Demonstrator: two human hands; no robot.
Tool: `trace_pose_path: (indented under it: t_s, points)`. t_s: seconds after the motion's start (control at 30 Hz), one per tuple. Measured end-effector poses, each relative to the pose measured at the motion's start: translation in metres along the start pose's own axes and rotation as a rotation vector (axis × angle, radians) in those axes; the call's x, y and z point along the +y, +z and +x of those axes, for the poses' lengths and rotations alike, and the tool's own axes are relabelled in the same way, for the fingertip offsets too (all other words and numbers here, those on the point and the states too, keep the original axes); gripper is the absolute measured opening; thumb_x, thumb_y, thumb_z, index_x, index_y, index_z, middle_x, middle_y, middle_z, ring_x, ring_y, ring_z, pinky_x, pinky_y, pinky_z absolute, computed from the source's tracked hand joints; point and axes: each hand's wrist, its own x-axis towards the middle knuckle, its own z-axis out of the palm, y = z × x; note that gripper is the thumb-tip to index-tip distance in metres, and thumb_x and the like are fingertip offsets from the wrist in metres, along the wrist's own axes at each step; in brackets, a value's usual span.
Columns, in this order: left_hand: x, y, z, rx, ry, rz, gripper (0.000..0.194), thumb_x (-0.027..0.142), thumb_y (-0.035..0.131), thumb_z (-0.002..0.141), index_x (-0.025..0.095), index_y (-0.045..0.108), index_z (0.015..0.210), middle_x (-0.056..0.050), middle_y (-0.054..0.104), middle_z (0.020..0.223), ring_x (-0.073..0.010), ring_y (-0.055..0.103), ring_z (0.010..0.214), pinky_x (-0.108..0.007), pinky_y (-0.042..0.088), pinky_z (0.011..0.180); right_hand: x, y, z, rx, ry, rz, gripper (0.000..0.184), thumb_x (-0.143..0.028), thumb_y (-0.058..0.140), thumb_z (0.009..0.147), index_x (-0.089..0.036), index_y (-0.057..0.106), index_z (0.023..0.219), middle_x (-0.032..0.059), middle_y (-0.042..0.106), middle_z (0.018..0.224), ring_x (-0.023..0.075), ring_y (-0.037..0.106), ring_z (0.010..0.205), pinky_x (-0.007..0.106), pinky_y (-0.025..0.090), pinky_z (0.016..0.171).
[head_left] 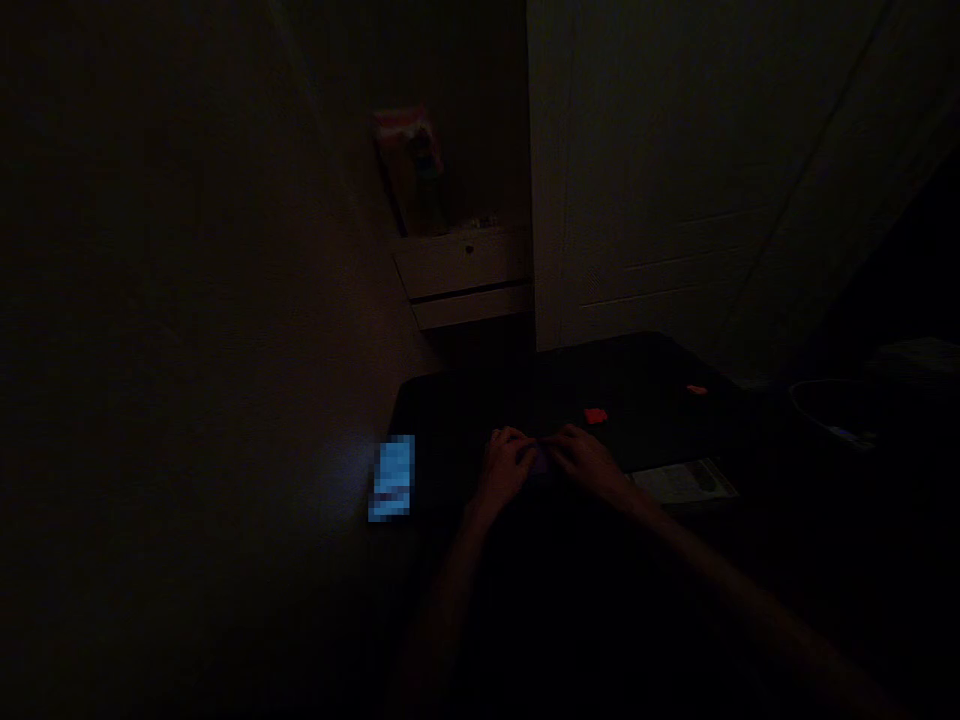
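Observation:
The scene is very dark. My left hand (pixel 506 465) and my right hand (pixel 589 462) meet over a dark table (pixel 645 370), fingertips together around a small purplish item (pixel 541 460) that I cannot make out clearly. Both hands have curled fingers pinching at it. A small red piece (pixel 595 415) lies just beyond my right hand, and another red piece (pixel 696 389) sits farther right on the table.
A lit phone screen (pixel 393 478) glows at the table's left edge. A printed paper sheet (pixel 686 482) lies right of my right hand. Pale drawers (pixel 465 275) and a colourful box (pixel 411 165) stand against the far wall. A dim bowl-like shape (pixel 829 410) is at right.

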Motion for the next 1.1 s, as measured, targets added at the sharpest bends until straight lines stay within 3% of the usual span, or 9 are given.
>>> trace_pose_path:
  t_s: [0.3,0.4,0.63,0.73,0.93,1.1]
  points:
    - [0.000,0.003,-0.011,-0.008,0.035,0.025,0.018,0.025,0.063,0.095,0.025,0.076,0.108,-0.004,0.070,0.112,-0.0224,0.059,0.109,-0.041,0.048,0.103,-0.007,0.002,0.005,-0.052,-0.029,-0.150,0.033,-0.020,0.054,0.098,-0.026,0.074,0.123,0.0101,0.065,0.112,0.0244,0.062,0.103,0.037,0.050,0.086]
    - [0.001,0.004,-0.012,0.006,0.028,0.027,0.020,0.026,0.063,0.096,0.024,0.074,0.112,-0.004,0.069,0.113,-0.0229,0.058,0.110,-0.041,0.048,0.104,-0.012,0.001,0.006,-0.057,-0.054,-0.124,0.032,-0.020,0.052,0.099,-0.024,0.074,0.121,0.0099,0.066,0.109,0.0232,0.063,0.103,0.035,0.050,0.088]
    - [0.002,0.001,-0.010,0.023,-0.032,-0.036,0.027,0.024,0.067,0.092,0.022,0.071,0.119,-0.006,0.066,0.121,-0.0243,0.055,0.116,-0.041,0.047,0.106,-0.007,0.011,0.008,-0.018,0.033,-0.007,0.025,-0.024,0.059,0.096,-0.021,0.070,0.119,0.0097,0.068,0.116,0.0234,0.064,0.107,0.037,0.049,0.094]
    - [0.000,-0.002,-0.006,-0.001,-0.035,-0.098,0.029,0.022,0.069,0.090,0.023,0.071,0.120,-0.006,0.067,0.116,-0.0243,0.057,0.114,-0.041,0.048,0.105,-0.003,0.015,0.006,0.040,0.015,0.085,0.025,-0.025,0.060,0.095,-0.023,0.068,0.119,0.0085,0.070,0.116,0.0246,0.064,0.109,0.040,0.049,0.096]
    - [-0.006,-0.005,-0.002,0.016,-0.065,-0.286,0.027,0.021,0.070,0.089,0.021,0.073,0.115,-0.007,0.065,0.112,-0.0209,0.064,0.106,-0.036,0.051,0.099,0.001,0.019,0.010,0.155,-0.032,0.483,0.033,-0.024,0.062,0.092,-0.024,0.066,0.125,0.0065,0.072,0.109,0.0213,0.069,0.096,0.037,0.054,0.090]
    - [-0.009,-0.005,-0.002,0.027,-0.060,-0.302,0.022,0.026,0.074,0.087,0.020,0.076,0.108,-0.007,0.068,0.107,-0.0206,0.066,0.100,-0.034,0.052,0.093,0.001,0.019,0.013,0.168,-0.006,0.583,0.025,-0.028,0.065,0.091,-0.023,0.072,0.115,0.0077,0.074,0.110,0.0224,0.070,0.099,0.037,0.056,0.090]
